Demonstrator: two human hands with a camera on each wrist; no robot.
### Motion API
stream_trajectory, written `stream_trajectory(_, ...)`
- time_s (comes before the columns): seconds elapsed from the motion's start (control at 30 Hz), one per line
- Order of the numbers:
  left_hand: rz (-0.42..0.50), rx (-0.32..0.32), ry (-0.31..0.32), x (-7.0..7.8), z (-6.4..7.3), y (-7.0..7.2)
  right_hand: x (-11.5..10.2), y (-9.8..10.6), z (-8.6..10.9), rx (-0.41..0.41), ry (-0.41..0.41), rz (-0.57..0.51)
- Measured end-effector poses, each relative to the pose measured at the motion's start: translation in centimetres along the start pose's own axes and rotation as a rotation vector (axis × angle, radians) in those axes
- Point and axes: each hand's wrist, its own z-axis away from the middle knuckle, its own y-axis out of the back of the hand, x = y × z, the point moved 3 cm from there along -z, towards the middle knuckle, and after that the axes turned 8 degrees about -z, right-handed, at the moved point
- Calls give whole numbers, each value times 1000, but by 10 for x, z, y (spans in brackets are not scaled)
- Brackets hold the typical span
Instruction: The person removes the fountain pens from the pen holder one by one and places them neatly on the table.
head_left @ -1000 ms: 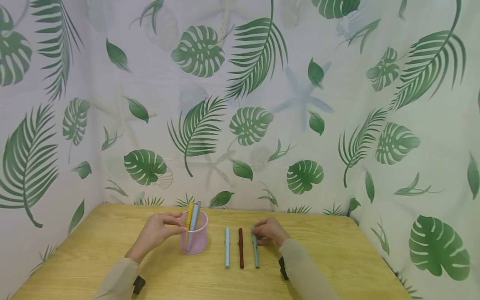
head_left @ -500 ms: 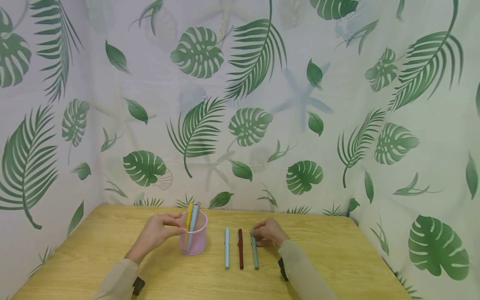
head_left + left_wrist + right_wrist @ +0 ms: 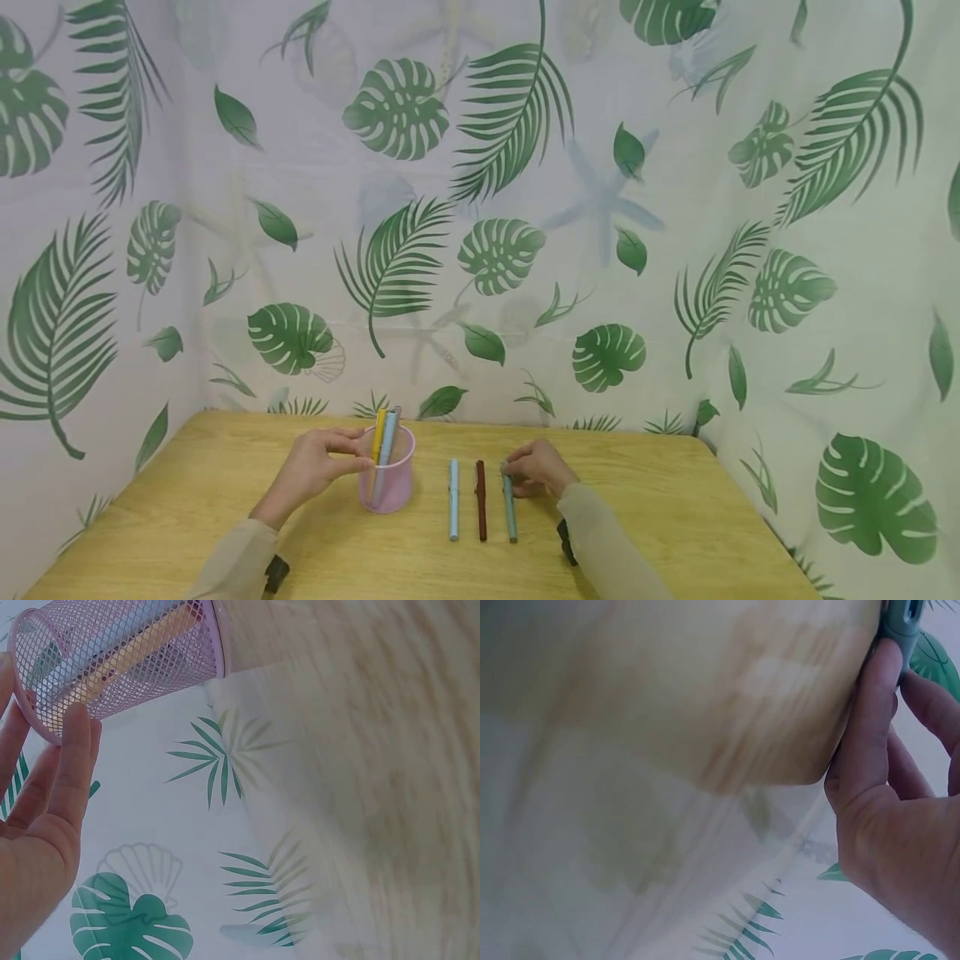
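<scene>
Pink mesh cup [image 3: 395, 493]: upright on the yellow wood-grain table [image 3: 345, 554], its rim grasped by your left hand [image 3: 321, 458]
Cup's contents: yellow pen [image 3: 379, 421], light-blue pen [image 3: 387, 442], grey pen [image 3: 397, 412], leaning
Grey-green pen [image 3: 511, 510]: rightmost in the row of three, far end pinched by your right hand [image 3: 542, 468]
Row's others: second light-blue pen [image 3: 453, 502], dark red-brown pen [image 3: 482, 502], apart

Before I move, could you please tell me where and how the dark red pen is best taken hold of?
I'd pinch the dark red pen across mid-barrel, from above: it lies flat and slender on the table, with gaps on both sides, toward the light blue pen and the green pen.
</scene>
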Motion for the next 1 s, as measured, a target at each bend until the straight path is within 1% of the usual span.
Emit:
stream_trajectory(0.3, -3, -13, 5, 0, -1, -1, 0, 2, 3, 3, -17, -53)
stream_trajectory(0.5, 0, -9, 12, -1, 0, -1, 0, 5, 1, 10, -8, -54)
stream_trajectory(0.7, 10, -7, 9, 0, 0, 0, -7, 6, 0, 48, 67, 46)
stream_trajectory(0.77, 14, -7, 10, 0, 0, 0, -10, 4, -1, 51, 92, 61)
stream_trajectory(0.87, 18, -7, 15, 0, 0, 0, -13, -1, -1, 24, 126, 37)
stream_trajectory(1.0, 20, -8, 18, 0, 0, 0, -17, -9, 0, -40, 187, -17)
